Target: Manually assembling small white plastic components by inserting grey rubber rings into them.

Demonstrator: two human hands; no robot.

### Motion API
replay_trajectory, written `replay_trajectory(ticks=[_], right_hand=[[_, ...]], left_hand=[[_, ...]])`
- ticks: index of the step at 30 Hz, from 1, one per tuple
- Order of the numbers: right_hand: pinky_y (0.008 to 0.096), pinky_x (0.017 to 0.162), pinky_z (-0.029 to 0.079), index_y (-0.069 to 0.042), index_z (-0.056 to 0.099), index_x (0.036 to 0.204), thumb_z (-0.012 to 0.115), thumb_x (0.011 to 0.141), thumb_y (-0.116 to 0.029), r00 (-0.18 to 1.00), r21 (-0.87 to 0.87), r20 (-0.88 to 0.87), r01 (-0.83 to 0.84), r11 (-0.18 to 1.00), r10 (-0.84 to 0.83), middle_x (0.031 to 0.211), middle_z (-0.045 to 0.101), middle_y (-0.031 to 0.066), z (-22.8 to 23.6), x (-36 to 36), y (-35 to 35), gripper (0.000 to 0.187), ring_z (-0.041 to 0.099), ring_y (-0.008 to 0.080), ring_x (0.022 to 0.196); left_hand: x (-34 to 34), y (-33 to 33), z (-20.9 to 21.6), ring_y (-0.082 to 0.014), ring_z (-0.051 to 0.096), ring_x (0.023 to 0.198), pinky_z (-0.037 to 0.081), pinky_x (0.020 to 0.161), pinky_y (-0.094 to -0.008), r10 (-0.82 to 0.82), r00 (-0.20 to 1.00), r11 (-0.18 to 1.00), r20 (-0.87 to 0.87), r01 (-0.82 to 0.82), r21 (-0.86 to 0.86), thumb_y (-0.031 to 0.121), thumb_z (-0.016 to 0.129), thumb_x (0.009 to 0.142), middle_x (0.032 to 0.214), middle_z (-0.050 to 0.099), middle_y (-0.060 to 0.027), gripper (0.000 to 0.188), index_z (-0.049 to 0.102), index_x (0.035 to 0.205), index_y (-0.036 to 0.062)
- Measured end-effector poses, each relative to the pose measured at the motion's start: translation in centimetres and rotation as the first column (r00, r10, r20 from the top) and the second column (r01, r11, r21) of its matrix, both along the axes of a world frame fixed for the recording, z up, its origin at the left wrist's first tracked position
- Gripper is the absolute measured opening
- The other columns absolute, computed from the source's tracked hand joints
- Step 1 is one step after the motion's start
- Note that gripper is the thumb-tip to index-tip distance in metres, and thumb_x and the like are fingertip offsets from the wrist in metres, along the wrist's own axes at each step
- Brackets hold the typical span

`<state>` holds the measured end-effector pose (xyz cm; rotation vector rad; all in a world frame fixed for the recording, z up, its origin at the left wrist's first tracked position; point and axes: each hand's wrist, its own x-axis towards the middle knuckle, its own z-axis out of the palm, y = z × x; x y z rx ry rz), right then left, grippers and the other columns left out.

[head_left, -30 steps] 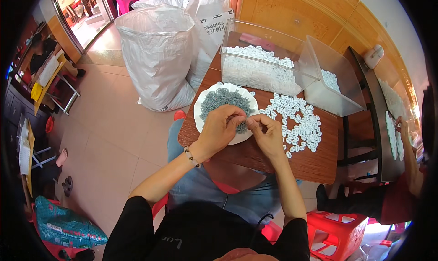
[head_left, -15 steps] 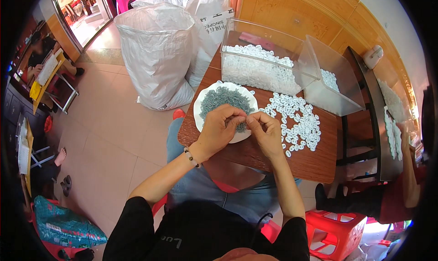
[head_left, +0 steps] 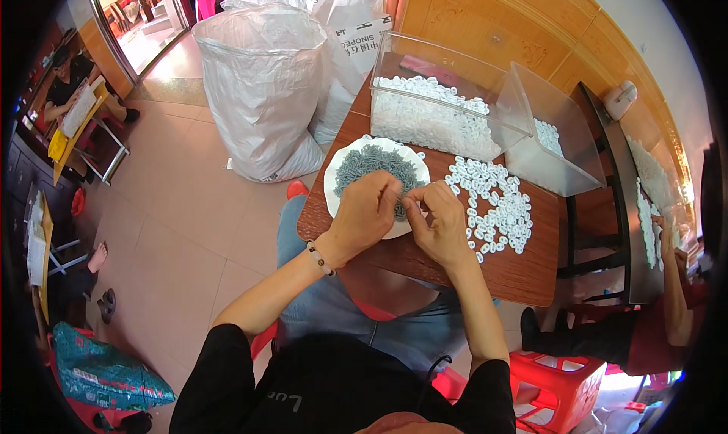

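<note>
Over a white scalloped plate (head_left: pixel 331 178) heaped with small grey spring-like pieces (head_left: pixel 371 162), my two hands are close together. My left hand (head_left: pixel 367 213), with a beaded bracelet at its wrist, has its fingers curled and pinched above the heap. Just beside it my right hand (head_left: pixel 438 220) pinches with thumb and forefinger; whatever is between the fingertips is too small to make out. Many small white oval pieces with two holes (head_left: pixel 497 206) lie loose on the brown table (head_left: pixel 523 278), to the right of my right hand.
Behind the plate stands a clear plastic bin (head_left: pixel 432 127) of white pieces, with another clear bin (head_left: pixel 542 165) to its right. Large white sacks (head_left: pixel 262 104) are on the floor at the left. A red stool (head_left: pixel 557 388) stands at lower right. Other people sit at tables on both sides.
My fingertips have parted slightly: the left hand's fingers rose and curled in, and the right hand's thumb and forefinger drew a little left and lower.
</note>
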<state>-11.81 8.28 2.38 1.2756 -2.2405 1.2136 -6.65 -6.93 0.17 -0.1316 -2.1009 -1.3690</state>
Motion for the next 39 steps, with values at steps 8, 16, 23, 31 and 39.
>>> replay_trajectory(ticks=[8,16,23,31,39], right_hand=[[0.0381,0.065,0.046,-0.002,0.065,0.088,0.063,0.079,-0.005,0.997,0.107,0.038,0.069,0.992,-0.073,0.078,0.062,0.0128,-2.1,-0.9,0.3,0.01,0.057,0.0316,0.075],[0.0204,0.062,0.046,0.002,0.064,0.101,0.065,0.087,-0.007,0.739,-0.072,0.673,0.115,0.991,-0.037,0.081,0.067,0.0039,-0.1,1.4,2.1,0.017,0.059,0.007,0.07],[0.0183,0.061,0.047,0.0,0.064,0.095,0.065,0.087,-0.01,0.504,-0.278,0.853,0.219,0.935,0.135,0.083,0.068,0.0036,-0.3,3.9,5.3,0.013,0.061,0.0068,0.07],[0.0179,0.063,0.046,0.0,0.064,0.094,0.064,0.088,-0.012,0.506,-0.162,0.862,0.246,0.956,0.016,0.08,0.066,0.0024,-0.7,5.3,7.6,0.013,0.058,0.0052,0.07],[0.0195,0.063,0.044,-0.001,0.061,0.089,0.058,0.091,-0.013,0.506,-0.173,0.862,0.246,0.954,0.026,0.077,0.063,0.0002,-1.1,6.0,7.4,0.013,0.054,0.0037,0.068]], left_hand=[[0.6,-0.8,-0.2,-0.0015,0.047,0.059,0.036,0.052,-0.0195,-0.068,0.97,0.978,0.234,0.018,0.209,0.018,0.057,0.094,0.066,0.056,0.0022,0.024,0.058,0.078,0.0006],[2.2,1.0,0.4,-0.003,0.053,0.066,0.041,0.057,-0.0184,-0.331,0.915,0.778,0.231,0.126,0.615,0.02,0.061,0.092,0.071,0.06,0.0005,0.021,0.062,0.084,0.0003],[3.8,4.5,-0.5,-0.0019,0.05,0.064,0.04,0.057,-0.0176,-0.422,0.859,0.748,0.291,0.148,0.647,0.021,0.059,0.093,0.07,0.059,0.0013,0.023,0.062,0.084,0.0008],[4.2,6.2,-1.4,-0.0029,0.049,0.063,0.041,0.059,-0.0182,-0.477,0.823,0.77,0.309,0.221,0.599,0.023,0.055,0.096,0.07,0.057,0.002,0.026,0.061,0.082,0.0019],[4.7,6.7,-1.7,-0.0026,0.048,0.063,0.04,0.057,-0.0184,-0.448,0.835,0.788,0.318,0.201,0.582,0.021,0.057,0.095,0.068,0.057,0.0021,0.025,0.061,0.082,0.0007]])
